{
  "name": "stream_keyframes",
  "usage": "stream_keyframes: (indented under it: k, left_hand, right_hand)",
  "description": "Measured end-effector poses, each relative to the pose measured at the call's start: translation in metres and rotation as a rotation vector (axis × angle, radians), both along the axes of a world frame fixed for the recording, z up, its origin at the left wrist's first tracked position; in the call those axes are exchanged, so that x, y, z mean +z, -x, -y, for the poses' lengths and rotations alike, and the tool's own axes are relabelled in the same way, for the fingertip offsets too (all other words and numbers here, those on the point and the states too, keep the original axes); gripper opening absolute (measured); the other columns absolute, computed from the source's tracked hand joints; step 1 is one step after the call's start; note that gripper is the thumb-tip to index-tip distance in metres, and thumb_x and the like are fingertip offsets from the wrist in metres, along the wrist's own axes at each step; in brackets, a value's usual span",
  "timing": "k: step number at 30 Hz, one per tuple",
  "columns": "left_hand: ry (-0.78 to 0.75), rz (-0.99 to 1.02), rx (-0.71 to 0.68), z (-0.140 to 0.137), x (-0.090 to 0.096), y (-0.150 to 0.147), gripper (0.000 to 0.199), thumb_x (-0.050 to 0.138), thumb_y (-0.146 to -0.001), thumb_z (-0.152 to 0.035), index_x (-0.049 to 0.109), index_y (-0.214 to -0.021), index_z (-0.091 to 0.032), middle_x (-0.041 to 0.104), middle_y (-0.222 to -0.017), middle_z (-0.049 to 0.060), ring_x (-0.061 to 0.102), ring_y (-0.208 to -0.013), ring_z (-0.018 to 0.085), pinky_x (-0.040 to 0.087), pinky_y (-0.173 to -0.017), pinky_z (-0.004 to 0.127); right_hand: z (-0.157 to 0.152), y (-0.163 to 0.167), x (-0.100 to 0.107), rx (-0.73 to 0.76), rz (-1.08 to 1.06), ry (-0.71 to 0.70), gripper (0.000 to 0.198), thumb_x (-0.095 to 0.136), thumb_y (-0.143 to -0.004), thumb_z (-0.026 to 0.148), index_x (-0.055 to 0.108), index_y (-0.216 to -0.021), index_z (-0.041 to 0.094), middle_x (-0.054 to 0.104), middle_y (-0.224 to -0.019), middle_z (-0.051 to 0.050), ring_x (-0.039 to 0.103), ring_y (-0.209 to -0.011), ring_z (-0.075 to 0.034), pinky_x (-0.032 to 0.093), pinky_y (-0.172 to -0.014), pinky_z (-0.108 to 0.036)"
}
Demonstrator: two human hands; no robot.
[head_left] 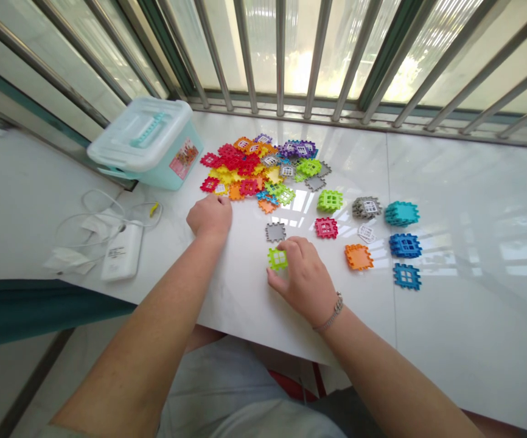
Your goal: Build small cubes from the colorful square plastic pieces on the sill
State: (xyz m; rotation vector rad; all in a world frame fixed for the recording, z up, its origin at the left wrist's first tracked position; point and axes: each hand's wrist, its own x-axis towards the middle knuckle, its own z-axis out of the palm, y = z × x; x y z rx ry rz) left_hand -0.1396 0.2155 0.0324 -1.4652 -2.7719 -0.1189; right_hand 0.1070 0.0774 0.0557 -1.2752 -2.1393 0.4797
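My left hand [209, 218] rests closed on the white tabletop, just in front of a mixed pile of plastic interlocking tiles [233, 159]; the inside of its curled fingers is hidden. Between the thumb and fingers of my right hand [302, 274] is a lime green window tile [277, 258], low over or on the table. A grey tile [275, 232] lies just beyond it. To the right are a green stack [330, 201], a red tile stack [326, 228], a grey stack [366, 207] and an orange stack [359, 257].
Further right stand a teal stack [402, 213], a blue stack [405, 245] and a darker blue window tile [407, 276]. White window pieces [366, 233] lie nearby. A lidded teal box [154, 143], a white power bank [123, 250] and a cable are at left. Metal bars [280, 61] border the back.
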Motion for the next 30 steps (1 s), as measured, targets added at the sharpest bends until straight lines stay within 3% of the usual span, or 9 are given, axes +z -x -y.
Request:
stream_keyframes:
  k: [4, 9, 14, 21, 30]
  left_hand:
    - [0.009, 0.013, -0.01, 0.0, 0.002, 0.0, 0.05, 0.041, -0.105, -0.04, 0.084, -0.119, -0.018, 0.081, -0.111, 0.023, 0.076, -0.104, 0.041, 0.056, -0.083, 0.045]
    - [0.022, 0.035, 0.006, 0.0, 0.003, -0.001, 0.05, 0.041, -0.105, -0.04, 0.083, -0.12, -0.018, 0.081, -0.112, 0.024, 0.076, -0.105, 0.041, 0.056, -0.084, 0.046]
    - [0.027, 0.044, 0.002, -0.001, 0.005, -0.001, 0.051, 0.04, -0.105, -0.039, 0.084, -0.12, -0.017, 0.081, -0.111, 0.024, 0.077, -0.103, 0.041, 0.056, -0.082, 0.045]
    - [0.035, 0.047, -0.002, -0.001, 0.004, 0.0, 0.05, 0.04, -0.106, -0.039, 0.083, -0.121, -0.018, 0.081, -0.111, 0.024, 0.077, -0.103, 0.04, 0.056, -0.082, 0.044]
    - [0.043, 0.057, 0.006, -0.002, 0.005, 0.0, 0.051, 0.04, -0.106, -0.04, 0.083, -0.122, -0.019, 0.081, -0.112, 0.024, 0.076, -0.104, 0.041, 0.055, -0.082, 0.044]
  right_hand:
    - [-0.019, -0.021, 0.02, -0.104, -0.031, -0.049, 0.035, 0.067, -0.096, 0.027, 0.055, -0.128, 0.024, 0.064, -0.123, -0.014, 0.062, -0.118, -0.034, 0.054, -0.104, -0.05]
    - [-0.085, -0.079, 0.042, -0.344, 0.106, -0.137, 0.037, 0.07, -0.092, 0.034, 0.057, -0.125, 0.022, 0.064, -0.117, -0.015, 0.059, -0.11, -0.036, 0.051, -0.101, -0.052]
    - [-0.14, -0.114, 0.037, -0.317, 0.221, -0.026, 0.046, 0.077, -0.084, 0.038, 0.056, -0.121, 0.021, 0.065, -0.113, -0.014, 0.062, -0.108, -0.034, 0.052, -0.094, -0.046]
    - [-0.155, -0.111, 0.016, -0.255, 0.221, 0.051, 0.049, 0.077, -0.085, 0.043, 0.057, -0.124, 0.021, 0.068, -0.115, -0.015, 0.065, -0.11, -0.034, 0.053, -0.092, -0.045]
    - [-0.16, -0.108, 0.015, -0.232, 0.244, 0.048, 0.047, 0.077, -0.088, 0.047, 0.06, -0.124, 0.021, 0.07, -0.114, -0.014, 0.066, -0.102, -0.032, 0.053, -0.088, -0.043]
